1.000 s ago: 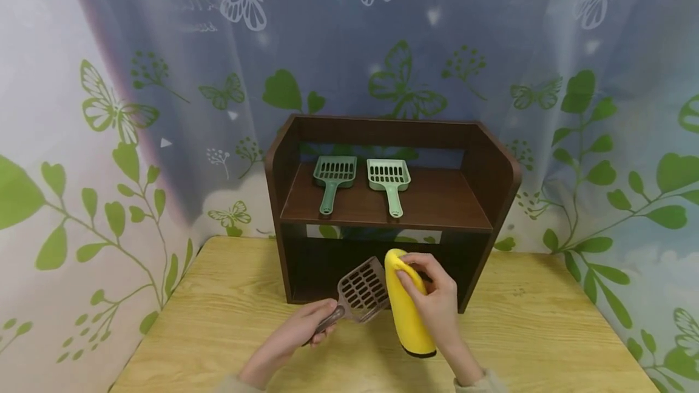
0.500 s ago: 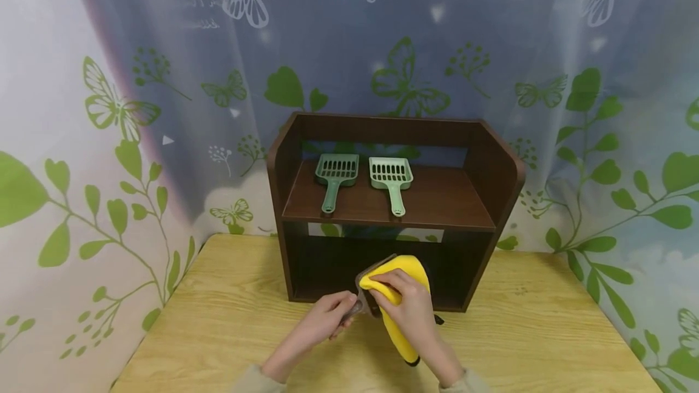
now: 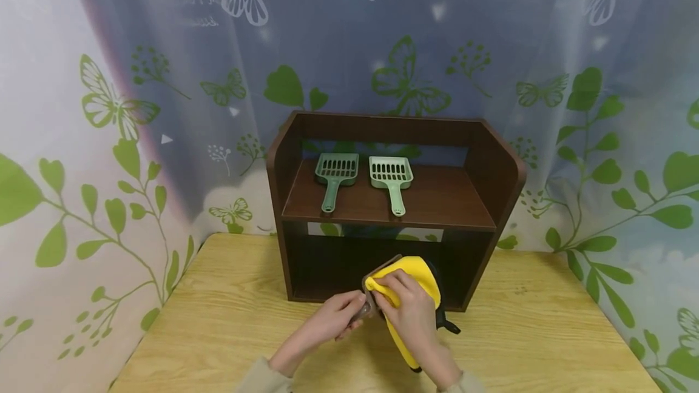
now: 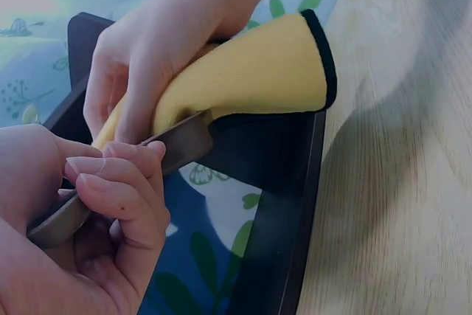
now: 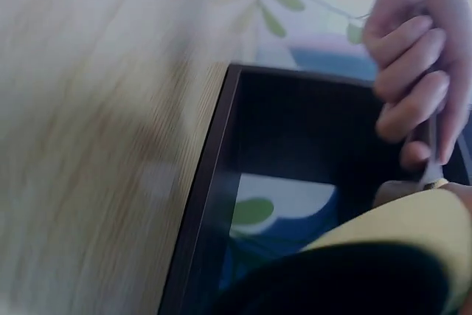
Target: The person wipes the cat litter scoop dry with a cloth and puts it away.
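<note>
My left hand [image 3: 333,318] grips the handle of a brown slotted scoop [image 3: 384,265] in front of the shelf's lower opening. My right hand [image 3: 413,314] pinches a yellow cloth [image 3: 423,272] with a black edge and presses it against the scoop, covering most of its head. In the left wrist view the scoop's edge [image 4: 188,142] sticks out under the cloth [image 4: 258,71], and the left fingers [image 4: 122,189] curl round the handle. The right wrist view shows the left hand [image 5: 417,71] round the handle, above the cloth [image 5: 413,226].
A dark brown two-tier shelf [image 3: 475,217] stands at the back of the wooden table [image 3: 218,320]. On its upper board lie a dark green scoop [image 3: 337,168] and a light green scoop [image 3: 391,171], side by side. A patterned curtain [image 3: 327,29] hangs behind.
The yellow cloth has moved left onto the brown scoop's head, which was uncovered earlier. My left hand and the scoop have shifted right and slightly up. The green scoops stay in place.
</note>
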`<action>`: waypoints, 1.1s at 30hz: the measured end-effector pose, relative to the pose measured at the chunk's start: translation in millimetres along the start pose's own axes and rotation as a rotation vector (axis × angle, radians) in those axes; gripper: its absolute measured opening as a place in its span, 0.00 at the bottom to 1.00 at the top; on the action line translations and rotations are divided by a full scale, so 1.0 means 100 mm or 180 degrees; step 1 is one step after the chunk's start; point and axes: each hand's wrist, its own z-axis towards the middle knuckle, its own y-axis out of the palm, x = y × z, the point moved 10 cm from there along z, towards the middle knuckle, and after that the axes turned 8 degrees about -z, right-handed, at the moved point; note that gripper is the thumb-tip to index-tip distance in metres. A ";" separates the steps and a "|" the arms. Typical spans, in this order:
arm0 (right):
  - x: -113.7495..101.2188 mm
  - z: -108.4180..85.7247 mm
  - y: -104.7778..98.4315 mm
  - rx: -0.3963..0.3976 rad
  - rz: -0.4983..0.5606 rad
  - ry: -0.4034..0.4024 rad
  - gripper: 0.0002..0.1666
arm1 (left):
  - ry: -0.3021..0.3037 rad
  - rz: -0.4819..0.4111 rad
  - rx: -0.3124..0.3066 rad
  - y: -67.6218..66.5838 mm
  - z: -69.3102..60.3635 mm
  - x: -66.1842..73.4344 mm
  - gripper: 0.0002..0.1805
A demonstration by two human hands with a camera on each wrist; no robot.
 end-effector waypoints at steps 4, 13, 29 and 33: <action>0.04 0.03 -0.04 0.0158 -0.0419 -0.0058 0.18 | -0.0042 -0.0034 0.0003 0.03 0.00 -0.01 0.24; 0.30 0.11 -0.19 0.0415 -0.0850 0.0146 0.23 | -0.0074 -0.0071 0.0108 0.08 0.01 -0.01 0.21; 0.27 -0.04 -0.08 -0.0464 -0.1111 -0.0420 0.21 | 0.0073 0.0169 0.0593 -0.16 0.02 0.03 0.23; 0.39 -0.02 -0.22 -0.0237 -0.0926 -0.0179 0.22 | 0.0036 0.0169 0.0571 -0.15 0.04 0.00 0.24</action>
